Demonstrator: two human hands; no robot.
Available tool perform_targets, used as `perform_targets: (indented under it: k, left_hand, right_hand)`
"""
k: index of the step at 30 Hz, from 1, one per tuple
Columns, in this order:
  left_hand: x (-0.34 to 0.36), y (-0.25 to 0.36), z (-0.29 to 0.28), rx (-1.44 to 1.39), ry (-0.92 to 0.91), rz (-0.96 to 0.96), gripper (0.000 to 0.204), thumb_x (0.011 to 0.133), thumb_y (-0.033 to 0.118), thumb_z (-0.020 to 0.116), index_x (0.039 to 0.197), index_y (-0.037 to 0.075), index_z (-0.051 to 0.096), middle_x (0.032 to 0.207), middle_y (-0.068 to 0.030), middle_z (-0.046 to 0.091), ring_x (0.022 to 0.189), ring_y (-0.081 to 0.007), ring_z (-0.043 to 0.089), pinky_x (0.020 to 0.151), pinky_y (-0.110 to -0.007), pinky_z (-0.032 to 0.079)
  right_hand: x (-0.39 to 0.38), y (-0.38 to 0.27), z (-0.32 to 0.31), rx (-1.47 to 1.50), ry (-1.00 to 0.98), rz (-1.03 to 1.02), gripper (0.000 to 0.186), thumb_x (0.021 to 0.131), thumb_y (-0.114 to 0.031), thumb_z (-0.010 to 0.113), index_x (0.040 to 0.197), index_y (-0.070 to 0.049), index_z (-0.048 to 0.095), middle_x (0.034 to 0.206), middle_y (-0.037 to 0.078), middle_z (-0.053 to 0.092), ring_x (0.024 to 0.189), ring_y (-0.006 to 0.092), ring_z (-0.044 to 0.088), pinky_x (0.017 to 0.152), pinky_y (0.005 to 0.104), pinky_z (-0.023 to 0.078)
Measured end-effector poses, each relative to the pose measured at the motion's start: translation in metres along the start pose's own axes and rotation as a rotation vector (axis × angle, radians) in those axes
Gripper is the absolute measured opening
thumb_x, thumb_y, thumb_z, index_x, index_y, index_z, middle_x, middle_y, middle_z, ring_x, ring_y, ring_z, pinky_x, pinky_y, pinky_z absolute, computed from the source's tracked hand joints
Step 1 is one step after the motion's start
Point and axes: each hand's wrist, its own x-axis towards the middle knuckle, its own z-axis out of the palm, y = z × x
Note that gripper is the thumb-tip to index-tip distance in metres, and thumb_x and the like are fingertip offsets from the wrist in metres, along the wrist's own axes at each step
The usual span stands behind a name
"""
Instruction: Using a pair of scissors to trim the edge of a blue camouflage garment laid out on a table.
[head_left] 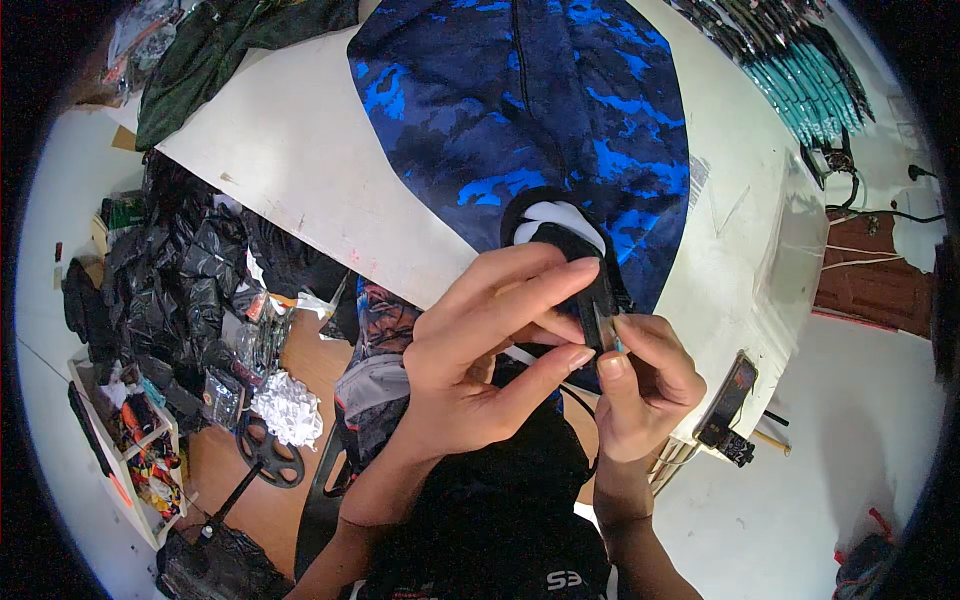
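Observation:
A garment (520, 110) in dark and bright blue camouflage lies spread on the white table, a seam running down its middle. Over its near end I hold up a narrow black fabric band (597, 305), which curves at the top around a white part (560, 215). My left hand (470, 355) grips the band from the left, fingers along it and thumb toward its lower end. On the other side my right hand (645, 385) pinches the band's lower edge between thumb and forefinger. A tiny pale blue spot shows at that pinch; I cannot tell what it is.
The white table (290, 130) carries a dark green cloth (210, 60) at the far left and stacked packages (810, 90) at the far right. A phone-like device (730, 395) is at its right edge. Black plastic bags (195, 260) and a bin of scraps (145, 440) stand left.

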Motion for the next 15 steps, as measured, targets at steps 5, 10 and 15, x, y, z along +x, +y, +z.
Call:
perform_targets:
  k: [5, 10, 15]
  left_hand:
    - [-0.0005, 0.0013, 0.0004, 0.003, 0.019, 0.001, 0.047, 0.072, -0.013, 0.064, 0.117, -0.007, 0.055, 0.114, -0.0185, 0.05, 0.084, -0.0161, 0.064, 0.071, -0.023, 0.053]
    - [-0.0013, -0.0002, 0.0012, -0.012, 0.026, 0.018, 0.046, 0.072, -0.013, 0.064, 0.116, -0.007, 0.055, 0.114, -0.0186, 0.05, 0.083, -0.0161, 0.064, 0.071, -0.023, 0.053]
    - [-0.0042, -0.0021, 0.0009, -0.057, 0.0, 0.022, 0.046, 0.071, -0.013, 0.065, 0.116, -0.008, 0.054, 0.112, -0.0182, 0.05, 0.085, -0.0169, 0.064, 0.071, -0.023, 0.054]
  right_hand:
    - [0.0004, 0.0012, -0.0005, -0.011, -0.013, -0.025, 0.024, 0.073, -0.005, 0.073, 0.095, 0.004, 0.066, 0.087, 0.018, 0.065, 0.078, 0.0211, 0.063, 0.07, 0.0283, 0.049]
    - [0.0008, 0.0016, -0.0003, -0.038, -0.015, -0.051, 0.026, 0.073, -0.005, 0.074, 0.095, 0.004, 0.065, 0.087, 0.018, 0.065, 0.076, 0.0198, 0.063, 0.068, 0.028, 0.049]
    - [0.0012, -0.0033, -0.0013, -0.129, -0.029, -0.141, 0.031, 0.07, -0.007, 0.077, 0.097, 0.003, 0.065, 0.088, 0.016, 0.064, 0.071, 0.017, 0.061, 0.062, 0.0255, 0.048]
